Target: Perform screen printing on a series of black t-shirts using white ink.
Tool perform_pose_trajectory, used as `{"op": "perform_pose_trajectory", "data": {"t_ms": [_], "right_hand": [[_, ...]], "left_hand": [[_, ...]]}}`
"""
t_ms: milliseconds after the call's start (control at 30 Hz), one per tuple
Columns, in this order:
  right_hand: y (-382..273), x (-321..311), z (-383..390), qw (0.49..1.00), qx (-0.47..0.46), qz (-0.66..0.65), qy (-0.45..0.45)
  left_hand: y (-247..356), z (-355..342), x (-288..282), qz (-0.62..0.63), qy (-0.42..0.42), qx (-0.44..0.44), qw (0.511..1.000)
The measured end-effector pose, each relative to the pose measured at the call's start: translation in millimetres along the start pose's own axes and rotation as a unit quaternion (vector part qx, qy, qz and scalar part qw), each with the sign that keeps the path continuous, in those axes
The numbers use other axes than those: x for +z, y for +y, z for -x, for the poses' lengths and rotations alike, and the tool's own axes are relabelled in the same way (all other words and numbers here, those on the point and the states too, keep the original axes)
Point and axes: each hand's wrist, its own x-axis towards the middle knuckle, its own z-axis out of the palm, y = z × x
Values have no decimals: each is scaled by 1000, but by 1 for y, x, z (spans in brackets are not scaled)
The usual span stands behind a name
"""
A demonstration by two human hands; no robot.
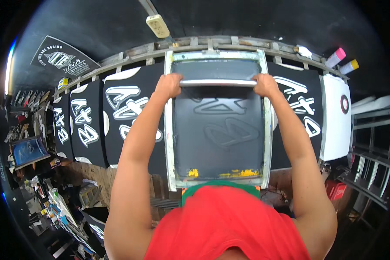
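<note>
A long squeegee point(216, 83) with a pale bar lies crosswise over the far part of a screen-printing frame point(169, 134). My left hand point(172, 85) is closed around its left end, and my right hand point(266, 84) grips the right end. Both arms reach forward along the two sides of the frame. Dark grey mesh point(195, 151) fills the frame, with large lettering shapes faintly showing through it. Yellow patches point(240, 173) mark the near edge of the mesh. The squeegee's blade is hidden beneath the bar.
Black printed panels with white lettering point(87, 121) line the bench on the left, with another black panel point(301, 104) on the right. Beyond it lies a white panel point(336, 117). Spray cans point(335, 57) stand at the far right. A power outlet point(157, 26) hangs on the dark wall.
</note>
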Motion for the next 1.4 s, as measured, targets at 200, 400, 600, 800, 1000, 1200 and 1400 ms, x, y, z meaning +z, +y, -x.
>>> {"op": "perform_pose_trajectory", "data": {"t_ms": [200, 400, 600, 800, 1000, 1200, 1400], "right_hand": [[-26, 63, 205, 996, -63, -12, 65], [-50, 111, 380, 993, -74, -13, 92], [-55, 76, 371, 937, 154, -141, 279], [18, 159, 366, 744, 452, -490, 35], [-22, 141, 349, 810, 503, -300, 24], [17, 148, 397, 803, 490, -331, 79], [120, 91, 441, 752, 553, -340, 112]], "left_hand": [[65, 194, 47, 53, 22, 32, 998], [123, 345, 92, 96, 44, 72, 992], [101, 328, 33, 137, 93, 85, 983], [58, 291, 62, 389, -37, -156, 907], [75, 288, 75, 439, 31, -196, 876], [135, 289, 64, 492, 66, -167, 852], [258, 223, 78, 498, 37, -142, 855]]}}
